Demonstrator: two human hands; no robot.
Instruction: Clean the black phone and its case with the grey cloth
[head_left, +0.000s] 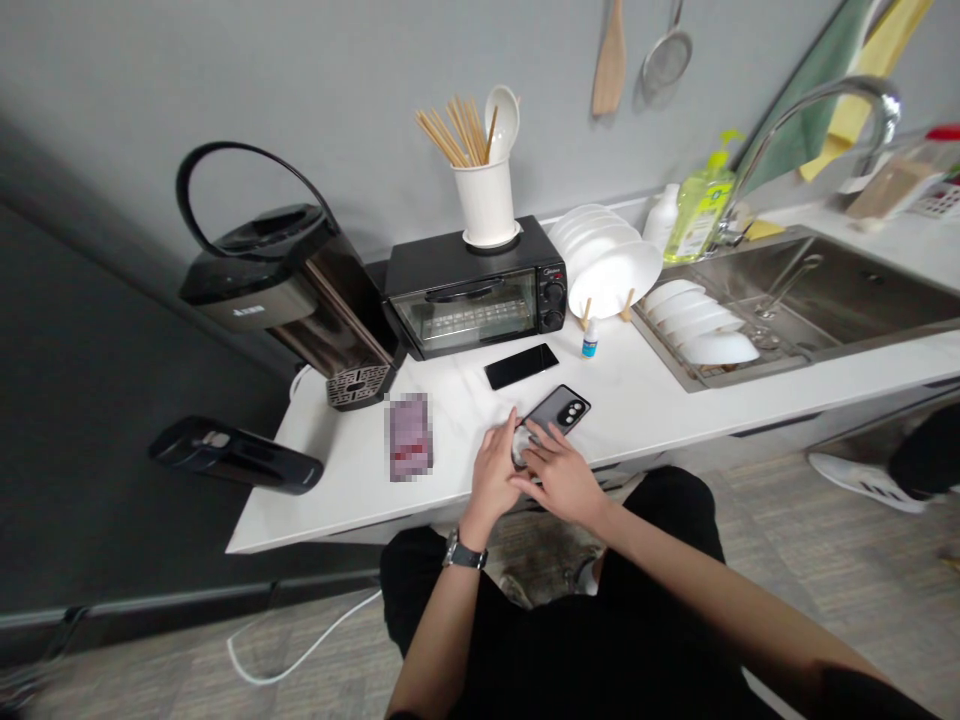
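A grey smartphone (559,408) with a black rim lies near the counter's front edge, its camera side up. My left hand (493,468) grips its lower left side, fingers fairly straight; the thumb is hard to see. Over the phone's lower part, my right hand (564,478) presses a small whitish wipe (521,443) with bent fingers. Most of that wipe is hidden, so whether it is cloth or tissue is unclear. Beyond the phone lie a dark phone-shaped slab (522,367) and a small white-and-blue bottle (590,340), both untouched.
A blurred-out purple item (410,437) and a dark flask (240,456) are on the left, before a water dispenser (292,290). Behind stand a toaster oven (472,310) and a rack of plates (611,260). The sink (862,270) holds bowls. Another person's shoe (862,482) shows at right.
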